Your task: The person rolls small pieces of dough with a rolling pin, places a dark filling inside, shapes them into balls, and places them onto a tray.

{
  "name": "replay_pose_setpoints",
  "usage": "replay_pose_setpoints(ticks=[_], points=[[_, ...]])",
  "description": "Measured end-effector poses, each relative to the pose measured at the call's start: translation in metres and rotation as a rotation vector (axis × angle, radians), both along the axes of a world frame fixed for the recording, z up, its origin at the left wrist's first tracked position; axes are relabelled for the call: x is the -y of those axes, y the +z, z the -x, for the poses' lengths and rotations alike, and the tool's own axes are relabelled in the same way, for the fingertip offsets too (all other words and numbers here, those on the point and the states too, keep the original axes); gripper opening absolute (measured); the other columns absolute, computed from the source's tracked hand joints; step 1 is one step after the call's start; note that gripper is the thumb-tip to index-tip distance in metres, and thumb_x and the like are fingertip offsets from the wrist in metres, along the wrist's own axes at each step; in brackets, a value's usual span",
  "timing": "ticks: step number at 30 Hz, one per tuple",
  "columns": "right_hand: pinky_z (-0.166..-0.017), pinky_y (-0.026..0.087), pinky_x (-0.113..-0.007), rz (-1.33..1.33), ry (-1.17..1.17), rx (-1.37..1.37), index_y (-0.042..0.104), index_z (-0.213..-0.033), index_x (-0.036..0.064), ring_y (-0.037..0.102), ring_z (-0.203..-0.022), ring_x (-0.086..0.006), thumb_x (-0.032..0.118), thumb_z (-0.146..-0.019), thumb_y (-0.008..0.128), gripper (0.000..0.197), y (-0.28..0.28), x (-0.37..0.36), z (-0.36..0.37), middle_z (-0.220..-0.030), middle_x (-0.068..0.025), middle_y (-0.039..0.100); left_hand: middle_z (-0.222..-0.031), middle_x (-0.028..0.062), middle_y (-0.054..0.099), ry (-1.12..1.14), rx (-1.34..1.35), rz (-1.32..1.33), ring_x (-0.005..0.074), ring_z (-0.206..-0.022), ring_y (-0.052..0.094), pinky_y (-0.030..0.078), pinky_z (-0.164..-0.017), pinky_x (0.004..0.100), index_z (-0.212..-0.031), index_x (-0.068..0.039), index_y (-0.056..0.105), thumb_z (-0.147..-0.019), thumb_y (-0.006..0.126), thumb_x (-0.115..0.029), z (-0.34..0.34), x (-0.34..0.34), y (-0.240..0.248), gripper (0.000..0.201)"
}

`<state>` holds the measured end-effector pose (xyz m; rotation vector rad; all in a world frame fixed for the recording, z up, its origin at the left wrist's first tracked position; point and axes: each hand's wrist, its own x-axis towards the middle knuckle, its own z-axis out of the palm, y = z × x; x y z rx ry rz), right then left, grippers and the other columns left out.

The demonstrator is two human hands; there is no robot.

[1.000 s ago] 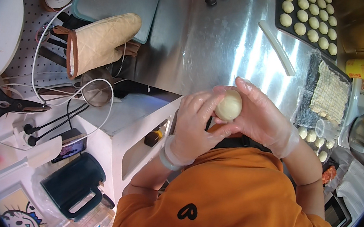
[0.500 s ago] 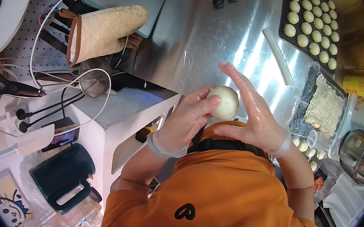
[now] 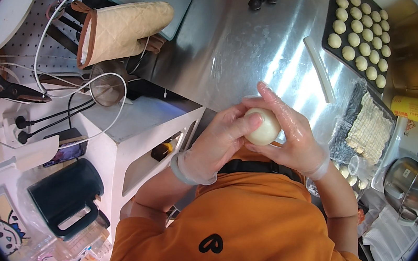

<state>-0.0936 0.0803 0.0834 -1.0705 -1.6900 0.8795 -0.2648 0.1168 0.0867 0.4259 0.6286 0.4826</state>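
Observation:
Near the edge of the steel worktop (image 3: 237, 76), a smooth pale dough ball (image 3: 263, 128) is held between my two hands in clear plastic gloves. My left hand (image 3: 221, 140) wraps it from the left, with the thumb pressed on its front. My right hand (image 3: 295, 139) cups it from the right, fingers slanting over the top and thumb below. The palm side of the ball is hidden. At the far right, a dark tray (image 3: 345, 35) carries rows of small pale dough balls.
Several dark balls (image 3: 256, 3) lie at the far edge. A pale curved strip (image 3: 318, 69) is right of centre, near a black wrapped pack (image 3: 348, 114). An oven mitt (image 3: 127, 30), scissors (image 3: 3, 90) and a dark mug (image 3: 61, 190) are on the left; a steel bowl (image 3: 408, 183) is right.
My right hand has come in from the right and closed around the ball. The ball and left hand have shifted slightly right and down.

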Motion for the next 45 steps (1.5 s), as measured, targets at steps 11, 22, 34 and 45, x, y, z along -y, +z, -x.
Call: replay_pose_setpoints(ticks=[11, 22, 34, 45], points=[[-0.101, 0.045, -0.039, 0.179, 0.028, -0.124, 0.033, -0.148, 0.0011, 0.060, -0.113, -0.0289, 0.012, -0.070, 0.086, 0.095, -0.002, -0.001, -0.006, -0.123, -0.0156, 0.063, -0.119, 0.0084, 0.056, -0.047, -0.022, -0.040, 0.0148, -0.110, 0.057, 0.047, -0.095, 0.0285, -0.132, 0.002, 0.044, -0.094, 0.064, -0.026, -0.001, -0.005, 0.001, 0.051], [-0.089, 0.052, -0.035, 0.157, -0.005, -0.101, 0.039, -0.145, 0.0025, 0.062, -0.108, -0.0286, 0.006, -0.071, 0.083, 0.086, 0.003, 0.000, -0.008, -0.128, -0.0160, 0.059, -0.118, 0.0082, 0.056, -0.004, 0.002, -0.004, 0.0146, -0.109, 0.057, 0.049, -0.092, 0.0299, -0.131, 0.001, 0.045, -0.094, 0.063, -0.025, -0.005, -0.003, -0.002, 0.049], [-0.089, 0.052, -0.036, -0.054, -0.115, 0.022, 0.044, -0.140, -0.0001, 0.061, -0.110, -0.0316, 0.005, -0.069, 0.084, 0.082, -0.008, 0.003, 0.000, -0.122, -0.0165, 0.061, -0.117, 0.0059, 0.056, 0.014, 0.107, -0.015, 0.0136, -0.110, 0.056, 0.048, -0.093, 0.0299, -0.133, 0.000, 0.045, -0.094, 0.063, -0.030, -0.002, 0.001, -0.002, 0.052], [-0.108, 0.038, -0.042, 0.200, 0.092, -0.101, 0.032, -0.148, 0.0014, 0.056, -0.122, -0.0302, 0.017, -0.068, 0.087, 0.098, 0.000, 0.000, -0.009, -0.132, -0.0172, 0.057, -0.117, 0.0068, 0.056, 0.046, -0.006, -0.019, 0.0138, -0.105, 0.058, 0.047, -0.092, 0.0283, -0.131, 0.000, 0.046, -0.094, 0.063, -0.022, 0.000, 0.007, -0.002, 0.046]])
